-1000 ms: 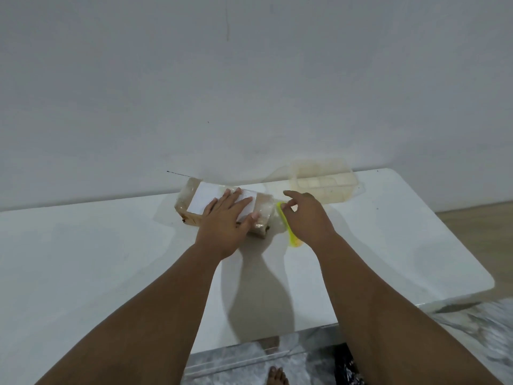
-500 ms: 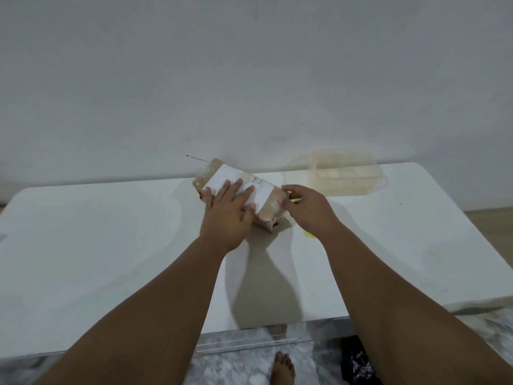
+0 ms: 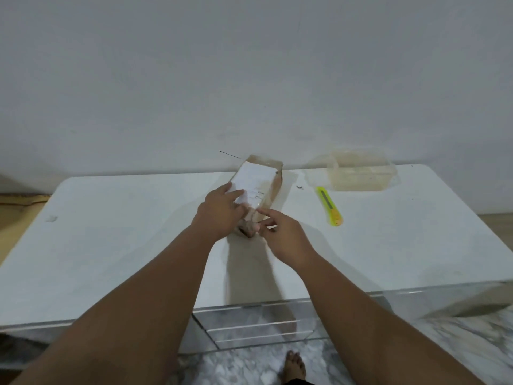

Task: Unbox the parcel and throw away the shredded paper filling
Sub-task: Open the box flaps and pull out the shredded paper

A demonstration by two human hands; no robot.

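Observation:
A brown taped parcel [image 3: 263,184] with a white label lies on the white table [image 3: 125,232], its long side pointing away from me toward the wall. My left hand [image 3: 219,212] presses down on its near left part, fingers spread over the label. My right hand [image 3: 283,234] pinches the parcel's near end between thumb and fingers. No shredded paper is visible; the parcel looks closed.
A yellow-green utility knife [image 3: 329,206] lies on the table to the right of the parcel. Behind it, against the wall, stands a clear plastic container [image 3: 358,173]. The table's front edge and drawers are below my arms, with marble floor and a bare foot [image 3: 295,366].
The parcel has been turned from lying sideways to pointing away from me. My right hand moved from the knife's spot to the parcel's near end; the knife now lies uncovered.

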